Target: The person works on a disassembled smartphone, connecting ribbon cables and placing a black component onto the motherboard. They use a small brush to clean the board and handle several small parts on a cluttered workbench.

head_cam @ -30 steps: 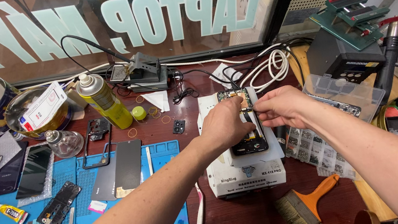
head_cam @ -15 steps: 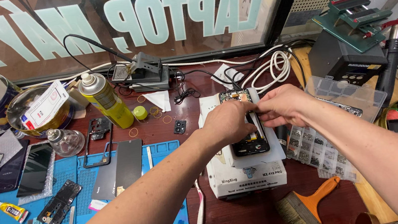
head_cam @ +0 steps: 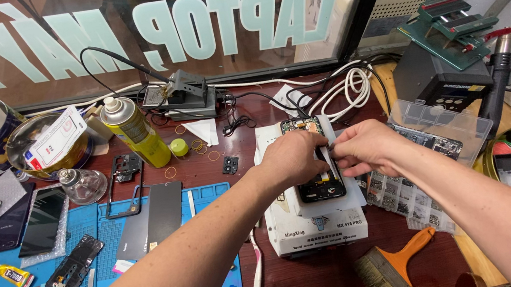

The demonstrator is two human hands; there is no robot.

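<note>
Hands (head_cam: 296, 156) (head_cam: 365, 147) now closer together over opened phone (head_cam: 321, 187).

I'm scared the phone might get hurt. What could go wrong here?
1. Both hands, left hand and right hand, work on the opened phone atop the white box; a slip might damage its exposed insides.
2. The open parts tray sits right beside the right forearm; a bump could scatter the small pieces.
3. The yellow spray can stands upright nearby and could topple if knocked.
</note>
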